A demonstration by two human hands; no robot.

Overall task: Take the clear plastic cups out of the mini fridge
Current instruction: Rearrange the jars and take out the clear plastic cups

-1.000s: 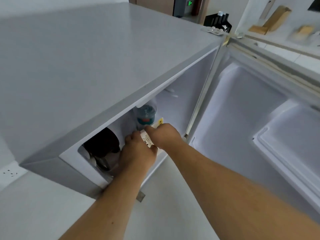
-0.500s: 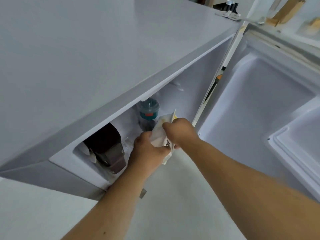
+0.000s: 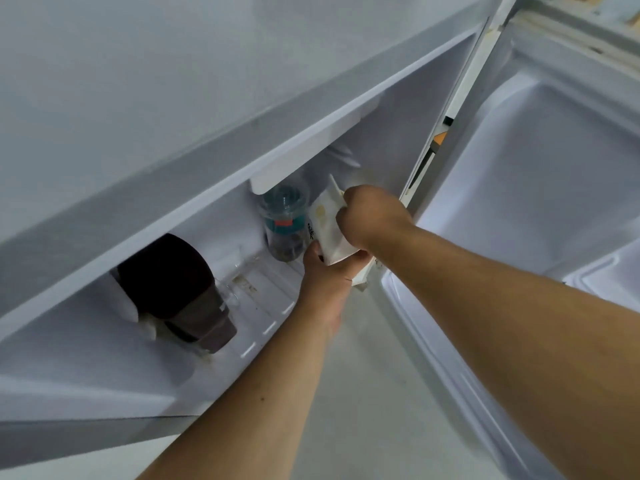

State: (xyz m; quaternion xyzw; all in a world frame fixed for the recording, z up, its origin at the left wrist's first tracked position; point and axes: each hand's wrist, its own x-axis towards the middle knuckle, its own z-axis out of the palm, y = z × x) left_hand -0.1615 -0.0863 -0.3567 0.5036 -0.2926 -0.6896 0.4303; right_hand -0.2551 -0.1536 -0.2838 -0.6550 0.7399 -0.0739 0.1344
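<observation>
I look down into the open mini fridge (image 3: 214, 188). A clear plastic cup with a teal label (image 3: 284, 220) stands at the back of the shelf. Faint clear plastic (image 3: 239, 271) shows beside a dark brown cup (image 3: 180, 289) lying on its side at the left. Both hands hold a white carton (image 3: 327, 230) just right of the teal-labelled cup. My left hand (image 3: 327, 277) supports it from below, and my right hand (image 3: 372, 216) grips its upper side. The carton hides part of the fridge's right corner.
The fridge door (image 3: 540, 174) hangs open to the right, its white inner shelves in view. White objects (image 3: 128, 303) sit behind the brown cup at the far left. Pale floor (image 3: 363, 393) lies below the fridge's front edge.
Both hands have drawn the white carton up and to the right, clear of the shelf. The view has dropped closer to the fridge opening, showing more of the shelf.
</observation>
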